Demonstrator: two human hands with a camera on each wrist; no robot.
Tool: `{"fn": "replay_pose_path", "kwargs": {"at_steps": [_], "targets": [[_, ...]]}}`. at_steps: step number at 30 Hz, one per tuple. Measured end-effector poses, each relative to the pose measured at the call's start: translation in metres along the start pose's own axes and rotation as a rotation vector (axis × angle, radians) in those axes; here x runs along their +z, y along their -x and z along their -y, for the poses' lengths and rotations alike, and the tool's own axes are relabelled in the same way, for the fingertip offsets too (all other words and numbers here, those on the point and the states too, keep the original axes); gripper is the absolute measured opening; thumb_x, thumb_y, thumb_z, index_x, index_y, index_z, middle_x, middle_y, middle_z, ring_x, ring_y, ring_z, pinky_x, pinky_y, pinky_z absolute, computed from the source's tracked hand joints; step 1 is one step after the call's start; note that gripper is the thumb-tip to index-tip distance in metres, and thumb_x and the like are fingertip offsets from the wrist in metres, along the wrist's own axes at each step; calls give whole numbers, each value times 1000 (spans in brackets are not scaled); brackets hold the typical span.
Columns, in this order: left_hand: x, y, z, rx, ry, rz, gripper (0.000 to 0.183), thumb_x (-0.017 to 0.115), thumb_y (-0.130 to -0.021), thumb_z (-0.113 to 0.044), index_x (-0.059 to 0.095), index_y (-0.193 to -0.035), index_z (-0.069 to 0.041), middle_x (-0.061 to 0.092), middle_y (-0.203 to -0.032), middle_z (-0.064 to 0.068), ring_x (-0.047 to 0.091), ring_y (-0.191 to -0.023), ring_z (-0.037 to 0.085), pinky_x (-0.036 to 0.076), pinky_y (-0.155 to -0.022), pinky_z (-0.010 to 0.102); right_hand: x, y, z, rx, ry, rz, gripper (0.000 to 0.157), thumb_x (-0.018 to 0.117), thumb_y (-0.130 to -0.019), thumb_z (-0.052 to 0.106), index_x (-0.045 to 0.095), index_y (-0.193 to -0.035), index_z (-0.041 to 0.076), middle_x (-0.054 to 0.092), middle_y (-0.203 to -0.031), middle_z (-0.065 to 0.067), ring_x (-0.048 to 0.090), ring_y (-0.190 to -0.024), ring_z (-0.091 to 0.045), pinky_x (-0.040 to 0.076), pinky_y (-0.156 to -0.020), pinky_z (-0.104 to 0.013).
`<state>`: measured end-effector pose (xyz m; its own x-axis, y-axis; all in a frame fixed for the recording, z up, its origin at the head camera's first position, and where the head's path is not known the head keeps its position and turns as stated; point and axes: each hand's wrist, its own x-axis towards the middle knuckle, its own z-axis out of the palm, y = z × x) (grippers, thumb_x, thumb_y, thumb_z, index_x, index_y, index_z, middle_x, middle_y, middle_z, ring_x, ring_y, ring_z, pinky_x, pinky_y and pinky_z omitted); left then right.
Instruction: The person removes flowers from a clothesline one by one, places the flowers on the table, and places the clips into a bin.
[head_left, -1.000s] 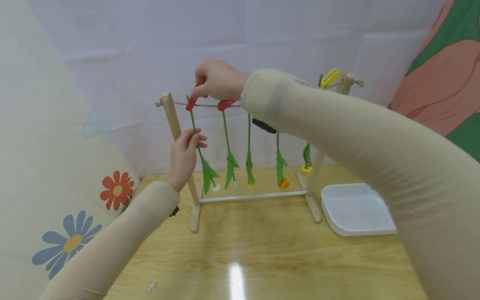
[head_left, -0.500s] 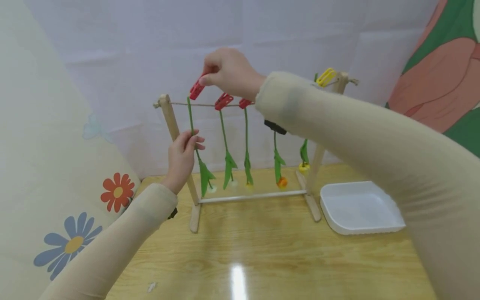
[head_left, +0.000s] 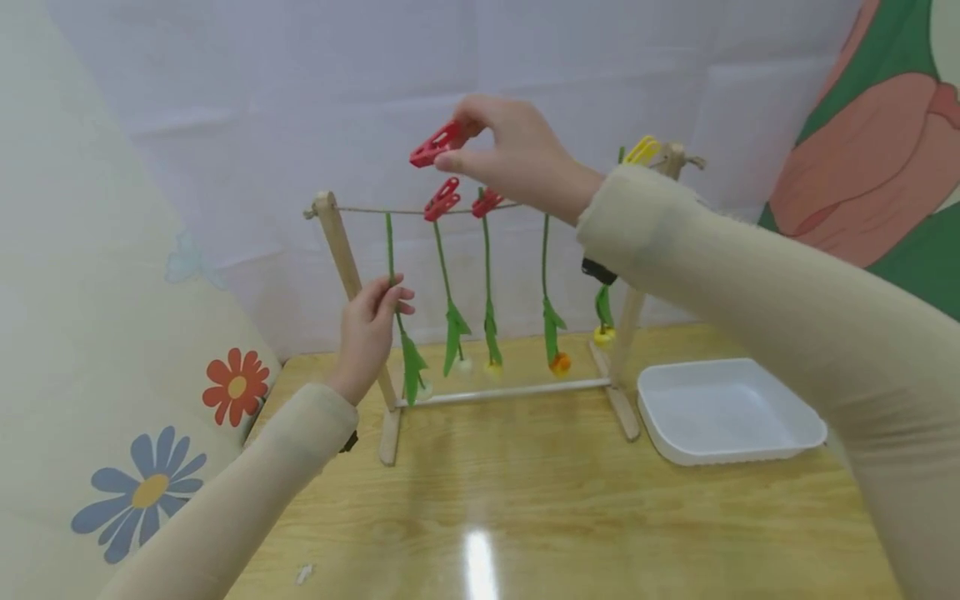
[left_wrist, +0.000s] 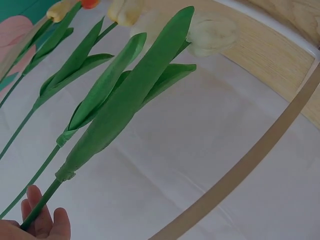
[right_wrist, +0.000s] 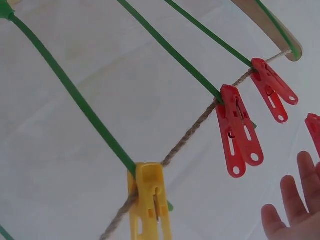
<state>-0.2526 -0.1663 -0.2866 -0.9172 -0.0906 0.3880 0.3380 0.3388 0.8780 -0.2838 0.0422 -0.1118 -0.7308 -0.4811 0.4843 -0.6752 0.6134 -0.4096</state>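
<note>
Holding a green flower stem (head_left: 390, 248) near-upright, bloom (head_left: 425, 390) down, clamped in left fingers (head_left: 403, 295), top beside the rope (head_left: 409, 212), below and left of a red clothespin (head_left: 427, 150) pinched in right fingers (head_left: 476, 108).

A decorated indoor room with a playroom or classroom look; which of the 2 is unclear. In the head view, a red flower (head_left: 236, 387) and a blue flower (head_left: 150, 492) adorn the pale wall (head_left: 67, 292) near 8 o'clock, a pink-and-green mural (head_left: 862, 167) stands between 2 and 3, a creased white sheet (head_left: 480, 50) at 12, a wood-grain counter (head_left: 585, 508) at 6.
</note>
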Motion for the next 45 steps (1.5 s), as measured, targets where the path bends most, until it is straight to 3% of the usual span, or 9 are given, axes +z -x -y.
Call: {"fn": "replay_pose_path", "kwargs": {"at_steps": [11,18,22,25,31,35,41,45], "targets": [[3,10,8,6,-23,9,28,49,-104,-2,58,-129,8,68,-109,26,60,-80,-2,49,-73,11,-8,29,-20,-7,-67,-103,27,66,-98,22,64,-115,1,65,-116,-13,56,-112,-23,42,-98,-39],[6,16,14,59,-60,35,27,49,-104,-2,58,-127,8,69,-107,25,68,-93,31,51,-75,14,-14,44,-30,27,-73,-153,27,67,-97,19,65,-117,0,67,-118,-16,57,-112,-25,43,-99,-40],[8,19,18,88,-76,48,26,49,-104,-1,59,-126,10,69,-107,27,68,-94,38,56,-84,22,-17,53,-35,46,-79,-179,31,68,-97,19,63,-121,0,67,-120,-16,57,-113,-26,44,-99,-39],[9,21,20,90,-78,61,27,49,-104,-1,58,-126,10,69,-107,28,68,-95,38,56,-87,23,-19,59,-39,52,-94,-194,32,68,-97,18,63,-122,0,66,-122,-16,56,-113,-26,44,-98,-35],[12,25,24,92,-96,83,27,50,-103,1,59,-126,10,69,-106,27,68,-94,38,50,-79,11,-20,75,-47,60,-132,-228,30,69,-95,13,63,-120,-3,67,-118,-17,55,-109,-22,42,-90,-23],[16,27,28,104,-124,94,25,52,-102,1,61,-124,10,70,-104,25,69,-92,36,53,-74,19,-19,88,-56,42,-125,-239,29,70,-95,13,64,-118,-3,67,-117,-18,55,-105,-18,43,-87,-21],[22,30,34,154,-126,112,23,52,-100,6,61,-120,13,70,-100,26,68,-89,37,53,-70,16,-18,99,-65,70,-127,-259,28,71,-95,13,66,-117,-3,68,-115,-18,51,-96,-5,42,-84,-19],[25,33,37,193,-142,145,22,52,-99,8,62,-117,15,70,-99,28,69,-88,38,60,-78,32,-16,106,-67,100,-135,-262,31,71,-95,11,64,-121,-3,67,-117,-18,52,-98,-5,42,-85,-18]]}}
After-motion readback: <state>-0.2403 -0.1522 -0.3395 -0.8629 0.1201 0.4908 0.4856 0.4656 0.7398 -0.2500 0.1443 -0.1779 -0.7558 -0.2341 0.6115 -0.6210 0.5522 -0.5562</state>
